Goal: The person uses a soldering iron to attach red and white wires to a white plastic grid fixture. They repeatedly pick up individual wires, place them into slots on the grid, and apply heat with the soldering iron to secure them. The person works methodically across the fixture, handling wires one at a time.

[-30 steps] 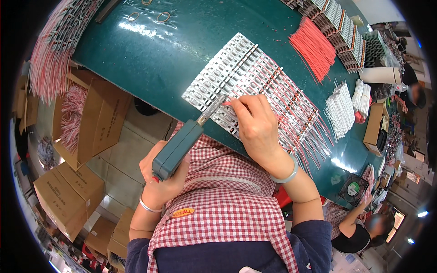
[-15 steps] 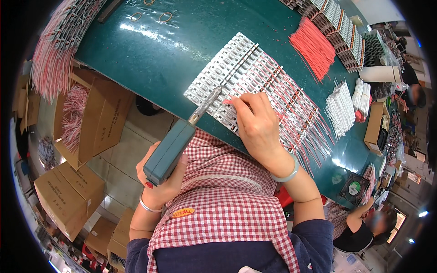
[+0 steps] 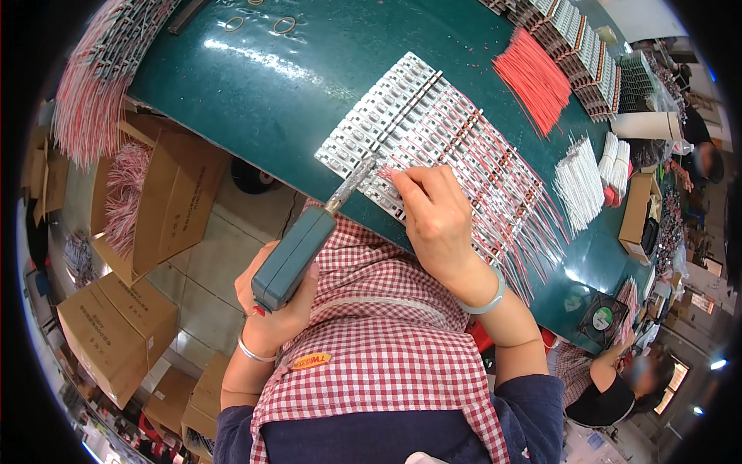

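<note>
My left hand (image 3: 272, 329) is wrapped round the grey-green body of a soldering gun (image 3: 297, 249), its metal barrel slanting up and to the right. The tip meets a panel of small white circuit boards (image 3: 371, 116) at the near edge of the table. Just right of the tip, the thumb and forefinger of my right hand (image 3: 439, 220) pinch a thin red wire (image 3: 389, 175), mostly hidden by the fingers. Rows of red and white wires (image 3: 502, 170) trail off the panel's right part, beyond my right hand.
On the green table (image 3: 325, 46) lie a red wire bundle (image 3: 535, 81), white wires (image 3: 578, 185) and rubber bands (image 3: 284, 25). Stacked panels (image 3: 576, 54) stand at the far right. Wired panels (image 3: 100, 93) overhang the left edge, above cardboard boxes (image 3: 174, 201). A co-worker (image 3: 610, 387) sits at the right.
The soldering gun has shifted slightly right and up, its tip now lower on the panel and closer to my right fingertips. My right hand has dipped a little toward the boards.
</note>
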### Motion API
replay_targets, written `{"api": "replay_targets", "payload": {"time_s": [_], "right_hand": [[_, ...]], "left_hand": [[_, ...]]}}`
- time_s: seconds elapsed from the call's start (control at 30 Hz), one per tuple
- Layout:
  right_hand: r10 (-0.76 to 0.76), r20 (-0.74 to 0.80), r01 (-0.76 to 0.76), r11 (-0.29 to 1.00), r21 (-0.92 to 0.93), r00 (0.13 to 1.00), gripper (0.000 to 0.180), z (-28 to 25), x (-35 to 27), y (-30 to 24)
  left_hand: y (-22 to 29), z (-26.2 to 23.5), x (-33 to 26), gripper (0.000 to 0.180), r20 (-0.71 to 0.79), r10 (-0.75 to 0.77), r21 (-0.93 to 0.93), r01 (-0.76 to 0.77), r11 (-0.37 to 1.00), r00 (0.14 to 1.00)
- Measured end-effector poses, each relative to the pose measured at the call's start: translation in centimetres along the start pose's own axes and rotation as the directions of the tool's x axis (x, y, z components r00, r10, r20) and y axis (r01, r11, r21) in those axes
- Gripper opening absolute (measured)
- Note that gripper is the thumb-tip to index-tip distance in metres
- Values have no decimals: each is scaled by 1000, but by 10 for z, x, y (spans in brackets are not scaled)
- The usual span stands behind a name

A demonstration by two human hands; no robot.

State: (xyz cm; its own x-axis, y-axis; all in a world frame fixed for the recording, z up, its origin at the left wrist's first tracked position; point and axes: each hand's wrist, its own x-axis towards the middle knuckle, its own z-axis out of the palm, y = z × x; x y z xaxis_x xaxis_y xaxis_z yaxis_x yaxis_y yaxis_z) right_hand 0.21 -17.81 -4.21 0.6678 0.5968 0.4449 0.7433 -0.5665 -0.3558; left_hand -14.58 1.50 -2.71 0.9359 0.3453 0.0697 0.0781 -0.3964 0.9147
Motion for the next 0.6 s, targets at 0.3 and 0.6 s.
{"api": "replay_targets", "payload": {"time_s": [0.3, 0.6], "right_hand": [[2, 8, -2, 1000, -4, 1000, 28, 0, 1, -1], [1, 5, -1, 1000, -26, 1000, 28, 1, 0, 0]], "left_hand": [[4, 1, 6, 20, 22, 34, 28, -35, 999, 999], [5, 1, 6, 18, 27, -9, 17, 8, 1000, 1000]]}}
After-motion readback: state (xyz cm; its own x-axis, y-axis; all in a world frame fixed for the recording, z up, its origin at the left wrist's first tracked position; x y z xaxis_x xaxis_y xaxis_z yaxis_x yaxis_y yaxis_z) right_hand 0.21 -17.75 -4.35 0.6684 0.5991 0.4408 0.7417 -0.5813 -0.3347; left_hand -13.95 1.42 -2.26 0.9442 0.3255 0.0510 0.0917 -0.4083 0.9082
